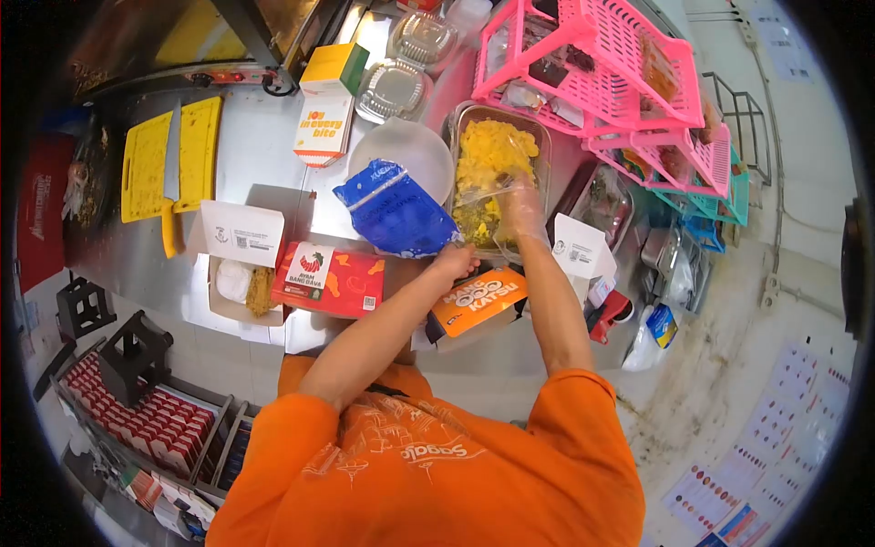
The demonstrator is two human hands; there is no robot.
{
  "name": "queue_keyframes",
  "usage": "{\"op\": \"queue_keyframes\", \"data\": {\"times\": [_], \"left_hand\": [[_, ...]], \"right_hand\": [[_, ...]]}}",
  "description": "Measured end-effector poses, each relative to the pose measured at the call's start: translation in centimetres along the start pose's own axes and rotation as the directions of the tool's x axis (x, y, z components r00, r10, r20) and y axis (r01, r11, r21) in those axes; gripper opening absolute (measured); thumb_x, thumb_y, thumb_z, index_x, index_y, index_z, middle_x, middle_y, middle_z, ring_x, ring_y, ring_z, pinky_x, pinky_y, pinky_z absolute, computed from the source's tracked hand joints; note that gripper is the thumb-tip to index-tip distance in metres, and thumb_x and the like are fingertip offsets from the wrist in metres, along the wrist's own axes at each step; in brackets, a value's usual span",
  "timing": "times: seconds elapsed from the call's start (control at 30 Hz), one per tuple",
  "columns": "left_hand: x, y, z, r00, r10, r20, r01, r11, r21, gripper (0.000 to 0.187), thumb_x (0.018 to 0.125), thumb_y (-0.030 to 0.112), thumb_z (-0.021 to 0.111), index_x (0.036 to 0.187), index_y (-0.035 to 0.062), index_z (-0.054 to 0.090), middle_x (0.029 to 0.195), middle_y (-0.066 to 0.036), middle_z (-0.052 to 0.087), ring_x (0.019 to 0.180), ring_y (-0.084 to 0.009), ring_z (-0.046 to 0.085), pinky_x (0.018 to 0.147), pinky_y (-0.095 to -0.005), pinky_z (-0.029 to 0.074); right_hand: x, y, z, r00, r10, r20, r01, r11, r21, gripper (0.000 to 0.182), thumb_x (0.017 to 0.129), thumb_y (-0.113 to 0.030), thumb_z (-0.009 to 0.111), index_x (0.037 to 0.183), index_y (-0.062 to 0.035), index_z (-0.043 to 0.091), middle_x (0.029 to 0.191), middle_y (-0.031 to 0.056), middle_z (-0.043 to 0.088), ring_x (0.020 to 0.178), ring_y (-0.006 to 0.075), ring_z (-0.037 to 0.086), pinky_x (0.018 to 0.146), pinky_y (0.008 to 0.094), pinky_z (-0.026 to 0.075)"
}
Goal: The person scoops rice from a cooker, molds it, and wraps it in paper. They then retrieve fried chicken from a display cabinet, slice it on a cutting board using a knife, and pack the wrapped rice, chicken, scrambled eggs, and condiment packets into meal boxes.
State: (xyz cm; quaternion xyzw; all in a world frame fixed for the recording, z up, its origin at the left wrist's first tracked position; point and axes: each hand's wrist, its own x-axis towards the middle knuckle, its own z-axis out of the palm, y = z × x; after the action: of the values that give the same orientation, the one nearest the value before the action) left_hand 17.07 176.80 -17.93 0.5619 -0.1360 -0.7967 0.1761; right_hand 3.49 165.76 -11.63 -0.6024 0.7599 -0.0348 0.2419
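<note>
My right hand (pixel 522 208), in a clear plastic glove, reaches into a rectangular tray (pixel 547 146) of yellow scrambled egg (pixel 492 148). The glove blurs its fingers, which touch the egg. My left hand (pixel 456 262) is closed at the tray's near left corner, beside the lower corner of a blue plastic pouch (pixel 396 208). What its fingers grip is hidden. Just below it sits an orange-lidded box (pixel 478 301). The pouch leans over a round translucent lid or bowl (pixel 401 150).
On the left stand an open box with rice and fried food (pixel 244 290), a red box (pixel 328 278), and a yellow cutting board (pixel 146 173) with a knife (pixel 172 164). Pink baskets (pixel 602 64) rise behind the tray. An open white box (pixel 581 251) is to its right.
</note>
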Motion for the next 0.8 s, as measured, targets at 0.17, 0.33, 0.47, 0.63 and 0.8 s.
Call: {"op": "queue_keyframes", "data": {"times": [0.17,0.33,0.47,0.63,0.8], "left_hand": [[-3.8,-2.4,-2.1,0.944,0.302,0.134,-0.327,0.796,0.510,0.044,0.095,0.034,0.064,0.114,-0.0046,0.059,0.088,-0.010,0.068,0.079,-0.0189,0.065,0.072,-0.0354,0.054],[-24.3,0.9,-8.1,0.756,0.409,0.511,-0.649,0.571,0.503,0.033,0.094,0.020,0.064,0.122,0.0029,0.060,0.094,-0.016,0.070,0.087,-0.0298,0.069,0.080,-0.0396,0.054],[-29.9,-1.9,-17.3,0.823,0.533,0.196,-0.484,0.479,0.732,0.020,0.089,0.017,0.067,0.098,0.0004,0.071,0.093,-0.018,0.071,0.089,-0.0335,0.069,0.081,-0.0421,0.054],[-24.7,-2.9,-24.1,0.664,0.735,0.138,-0.485,0.283,0.827,0.025,0.091,0.009,0.056,0.111,-0.0050,0.061,0.108,-0.029,0.066,0.101,-0.0456,0.062,0.087,-0.0511,0.051],[-21.7,1.1,-25.2,0.624,0.754,0.205,-0.567,0.256,0.783,0.044,0.090,0.010,0.059,0.132,-0.0037,0.052,0.128,-0.027,0.060,0.114,-0.0420,0.060,0.098,-0.0462,0.049]], "right_hand": [[-1.5,-0.5,0.8,0.995,0.051,0.085,-0.024,0.954,-0.298,0.061,0.085,-0.039,0.074,0.132,-0.0058,0.054,0.110,0.0234,0.070,0.107,0.0423,0.066,0.091,0.0490,0.053],[-1.2,0.4,1.2,0.991,-0.059,0.116,0.084,0.972,-0.221,0.062,0.086,-0.044,0.072,0.123,0.0036,0.059,0.107,0.0263,0.070,0.106,0.0413,0.067,0.092,0.0484,0.053],[0.9,4.1,2.5,0.979,-0.065,0.192,0.083,0.993,-0.086,0.055,0.091,-0.050,0.067,0.116,-0.0011,0.060,0.092,0.0197,0.066,0.086,0.0326,0.062,0.076,0.0439,0.049],[-0.6,3.2,1.1,0.857,0.303,0.416,-0.427,0.870,0.247,0.044,0.095,-0.058,0.059,0.099,-0.0137,0.060,0.063,0.0013,0.054,0.047,0.0130,0.046,0.042,0.0316,0.035],[-10.5,-5.2,-5.1,0.814,0.304,0.495,-0.566,0.610,0.555,0.049,0.094,-0.067,0.056,0.088,-0.0175,0.055,0.053,-0.0052,0.040,0.041,0.0073,0.036,0.037,0.0256,0.025]]}}
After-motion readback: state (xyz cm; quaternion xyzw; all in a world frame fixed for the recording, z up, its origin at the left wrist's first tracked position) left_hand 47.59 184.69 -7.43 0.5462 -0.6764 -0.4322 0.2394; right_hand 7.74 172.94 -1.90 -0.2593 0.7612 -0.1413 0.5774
